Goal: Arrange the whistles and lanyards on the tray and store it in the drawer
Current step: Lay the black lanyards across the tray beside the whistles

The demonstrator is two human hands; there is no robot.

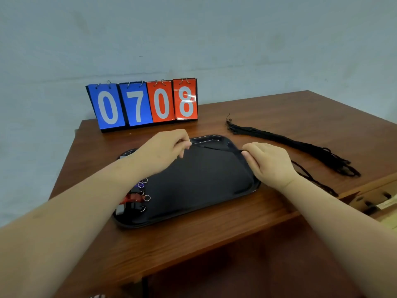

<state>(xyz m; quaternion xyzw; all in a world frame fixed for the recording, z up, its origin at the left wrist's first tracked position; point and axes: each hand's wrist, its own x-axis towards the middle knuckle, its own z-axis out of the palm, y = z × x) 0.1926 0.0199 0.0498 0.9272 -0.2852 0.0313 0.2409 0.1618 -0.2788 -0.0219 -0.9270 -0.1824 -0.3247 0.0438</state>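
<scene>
Leftmost, at the far side of the brown wooden worktop [193,235], a flip scoreboard with two blue and two red cards [142,103] stands upright, reading 0708. Nearer, the black oblong plastic tray [197,186] lies flat on the worktop. On its left end is a small group of whistles with metal key rings [134,197], one of them red, the rest largely hidden behind the left forearm.

Over the far left part of the tray, the left grip [165,147], a bare hand, is clenched in a pinch on one end of a thin black lanyard cord [214,147]. The cord runs taut to the right just above the tray's far edge. At the tray's far right corner, the right grip [268,162] pinches the cord's other end with curled fingers.

Right of the tray, apart from it, a long bundle of black lanyards [290,145] lies at a slant on the worktop. One loose twisted black cord [318,183] lies near the right wrist.
</scene>
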